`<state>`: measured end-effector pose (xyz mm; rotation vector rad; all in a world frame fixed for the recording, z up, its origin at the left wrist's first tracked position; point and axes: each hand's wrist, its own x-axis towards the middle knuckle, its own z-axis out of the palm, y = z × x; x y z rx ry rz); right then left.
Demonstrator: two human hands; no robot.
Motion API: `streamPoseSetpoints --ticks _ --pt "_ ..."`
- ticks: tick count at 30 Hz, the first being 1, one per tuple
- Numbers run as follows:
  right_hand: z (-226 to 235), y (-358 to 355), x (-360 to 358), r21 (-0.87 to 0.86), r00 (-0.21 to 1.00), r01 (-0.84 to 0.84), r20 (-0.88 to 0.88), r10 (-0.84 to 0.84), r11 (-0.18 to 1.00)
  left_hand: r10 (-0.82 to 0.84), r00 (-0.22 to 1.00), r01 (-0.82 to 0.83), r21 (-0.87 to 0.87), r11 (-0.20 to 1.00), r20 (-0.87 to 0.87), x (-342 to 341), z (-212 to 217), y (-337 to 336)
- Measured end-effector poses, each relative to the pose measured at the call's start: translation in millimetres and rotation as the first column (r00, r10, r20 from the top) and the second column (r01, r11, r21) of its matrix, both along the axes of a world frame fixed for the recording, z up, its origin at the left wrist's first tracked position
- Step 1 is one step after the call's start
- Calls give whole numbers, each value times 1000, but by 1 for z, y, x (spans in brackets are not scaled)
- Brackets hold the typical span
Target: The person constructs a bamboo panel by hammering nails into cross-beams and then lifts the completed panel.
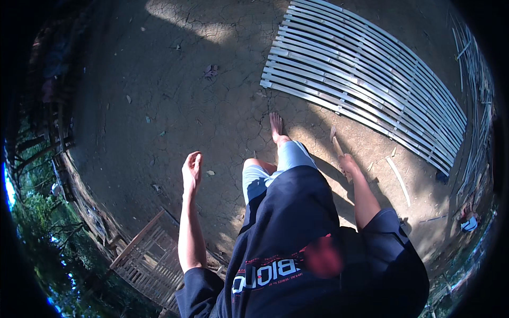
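Note:
My right hand [349, 166] is closed round the wooden handle of a hammer [338, 146]. The hammer's small head points forward, toward the slatted panel. That panel [360, 74] is made of pale bamboo strips laid side by side with gaps, and it lies flat on the ground at the far right. Held out at my left side, over bare earth, is my left hand [192, 167]. Its fingers are loosely bent and it holds nothing.
Cracked dirt ground [159, 95] carries scattered leaves. A loose pale strip [398, 181] lies right of my hammer hand. More long strips [474, 106] are piled at the far right edge. Behind my left arm stands a slatted wooden platform [151, 254].

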<state>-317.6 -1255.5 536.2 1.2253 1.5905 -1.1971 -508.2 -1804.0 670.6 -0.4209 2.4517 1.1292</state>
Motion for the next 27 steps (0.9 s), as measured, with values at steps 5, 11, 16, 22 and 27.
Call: streamPoseSetpoints --ticks 5,11,16,22,27 --pt "4 -80 -83 216 932 -14 -351 91 976 -251 932 267 -29 963 260 -49 -91 6" --pt "-56 -172 -173 290 940 129 -341 -23 948 -713 622 751 11 660 324 -178 -214 -19" --pt "-167 -234 -221 271 955 284 -167 -246 920 -703 615 745 29 666 357 -330 -287 9" --pt "-370 -290 -209 433 946 288 11 -325 854 -398 768 318 241 917 502 -449 -458 54" --pt "-494 -331 -162 614 836 471 -81 -543 633 -438 828 282 417 864 349 -459 -628 141"
